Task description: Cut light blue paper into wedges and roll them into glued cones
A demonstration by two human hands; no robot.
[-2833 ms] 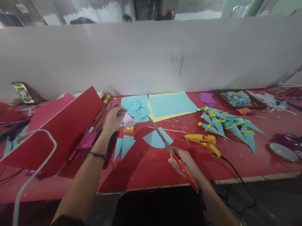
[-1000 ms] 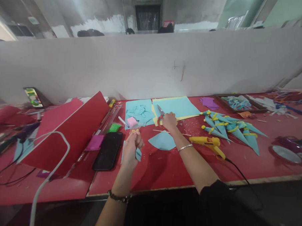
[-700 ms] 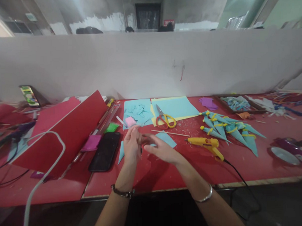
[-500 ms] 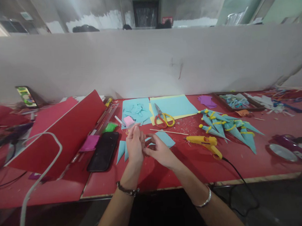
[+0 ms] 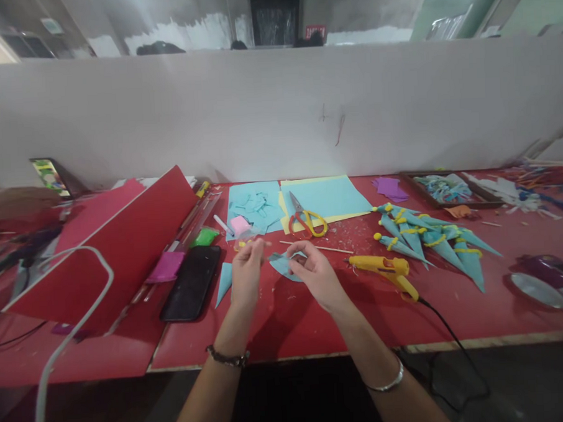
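My right hand (image 5: 315, 273) pinches a light blue paper piece (image 5: 283, 267) with a curved edge, held above the red table. Just left of it, my left hand (image 5: 247, 265) is closed with its fingertips together; what they hold, if anything, is too small to tell. A blue paper cone (image 5: 225, 282) lies left of my left hand. Beyond my hands are scissors (image 5: 307, 219) with red and yellow handles and a thin stick (image 5: 330, 249). To the right lies a yellow glue gun (image 5: 381, 267), and past it a pile of blue cones (image 5: 432, 238) with yellow trim.
A black phone (image 5: 191, 283), a pink packet (image 5: 166, 267) and a leaning red board (image 5: 110, 256) stand or lie left. Blue sheets (image 5: 330, 196) are at the back. A tray (image 5: 483, 196) sits back right. Another person's hand (image 5: 17, 207) shows far left.
My hands have moved apart, and the blue paper has come up from the table in my right hand. Another person's blurred hand has appeared at the far left.
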